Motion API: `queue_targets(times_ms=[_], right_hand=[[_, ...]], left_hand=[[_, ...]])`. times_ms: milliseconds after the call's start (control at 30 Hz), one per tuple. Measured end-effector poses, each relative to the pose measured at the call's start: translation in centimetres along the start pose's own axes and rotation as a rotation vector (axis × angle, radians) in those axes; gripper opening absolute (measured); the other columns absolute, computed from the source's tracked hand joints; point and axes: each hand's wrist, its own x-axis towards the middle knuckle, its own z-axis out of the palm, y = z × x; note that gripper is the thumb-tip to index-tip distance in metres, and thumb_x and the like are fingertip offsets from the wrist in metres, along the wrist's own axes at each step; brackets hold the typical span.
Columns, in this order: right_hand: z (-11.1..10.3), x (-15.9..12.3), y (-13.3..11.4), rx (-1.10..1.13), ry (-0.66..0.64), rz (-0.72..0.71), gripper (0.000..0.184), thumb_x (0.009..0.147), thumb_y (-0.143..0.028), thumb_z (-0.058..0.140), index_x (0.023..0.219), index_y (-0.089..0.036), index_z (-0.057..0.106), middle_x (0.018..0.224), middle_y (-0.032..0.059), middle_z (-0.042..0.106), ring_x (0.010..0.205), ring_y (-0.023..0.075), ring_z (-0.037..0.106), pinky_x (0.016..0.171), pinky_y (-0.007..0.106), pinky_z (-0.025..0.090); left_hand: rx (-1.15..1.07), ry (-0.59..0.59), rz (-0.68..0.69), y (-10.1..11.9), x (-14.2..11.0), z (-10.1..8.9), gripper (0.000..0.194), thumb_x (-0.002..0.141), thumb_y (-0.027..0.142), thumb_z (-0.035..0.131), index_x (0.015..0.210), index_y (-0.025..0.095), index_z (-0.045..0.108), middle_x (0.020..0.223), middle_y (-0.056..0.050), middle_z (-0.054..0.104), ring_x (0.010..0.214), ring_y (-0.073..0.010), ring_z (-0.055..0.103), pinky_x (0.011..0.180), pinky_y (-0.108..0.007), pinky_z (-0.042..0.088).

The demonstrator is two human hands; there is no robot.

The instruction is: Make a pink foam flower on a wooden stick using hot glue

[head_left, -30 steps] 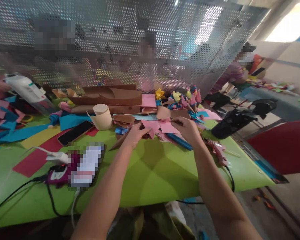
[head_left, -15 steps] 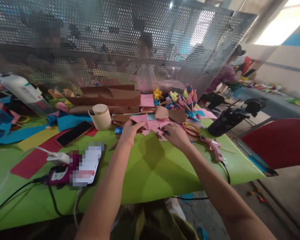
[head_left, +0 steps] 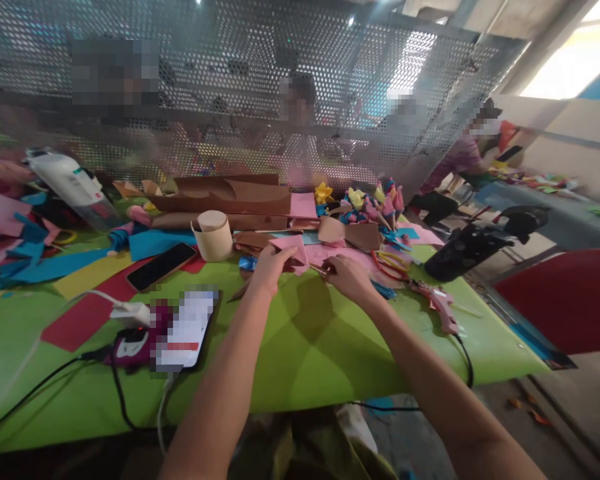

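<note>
My left hand is closed on a piece of pink folded paper, thumb on top, just above the green table. To its right my right hand has its fingers pinched on a thin pale stick that points toward the pink paper. Too little of the stick shows to say what it is. Behind the right hand lie more pink paper pieces. Orange-handled pliers rest beyond that hand, and a pink glue gun lies further right.
A cardboard roll, a dark phone and a lit phone stand or lie to the left, near a purple power strip. Folded paper flowers stand at the back. A black bottle-like object leans at the right edge.
My right hand has come off the pink scraps and now pinches a thin stick. My left hand still holds the folded paper, now slightly turned. The whole view has shifted a little.
</note>
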Motion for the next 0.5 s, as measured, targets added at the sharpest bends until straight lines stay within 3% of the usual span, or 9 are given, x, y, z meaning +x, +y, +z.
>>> queue_targets(times_ms=[200,400,500], right_hand=[[-1.9,-1.5,2.0,0.439,0.341,-0.093,0.012,0.082,-0.027,0.061,0.086,-0.019,0.069,0.081,0.0049,0.066,0.069,0.0178,0.059,0.062,0.027,0.043],[-1.8,-1.6,-0.5,0.576,0.363,-0.324,0.014,0.087,-0.026,0.06,0.094,-0.021,0.071,0.085,0.0052,0.071,0.078,0.0202,0.063,0.07,0.03,0.048],[-0.8,-1.8,-0.8,0.57,0.385,-0.357,0.02,0.091,-0.025,0.057,0.104,-0.024,0.071,0.092,0.0055,0.073,0.086,0.0218,0.065,0.075,0.032,0.049]], left_hand=[[0.037,-0.007,-0.056,-0.3,-0.5,0.8,0.021,0.071,0.024,0.073,0.086,0.015,0.062,0.07,-0.003,0.072,0.049,-0.0144,0.066,0.04,-0.019,0.041],[0.082,-0.101,-0.106,-1.3,-0.5,1.5,0.019,0.076,0.027,0.068,0.089,0.017,0.059,0.072,-0.005,0.074,0.055,-0.0178,0.07,0.041,-0.019,0.041],[0.063,-0.171,-0.113,-1.6,-0.5,1.5,0.019,0.074,0.028,0.069,0.084,0.015,0.062,0.071,-0.007,0.074,0.058,-0.0181,0.071,0.045,-0.019,0.045]])
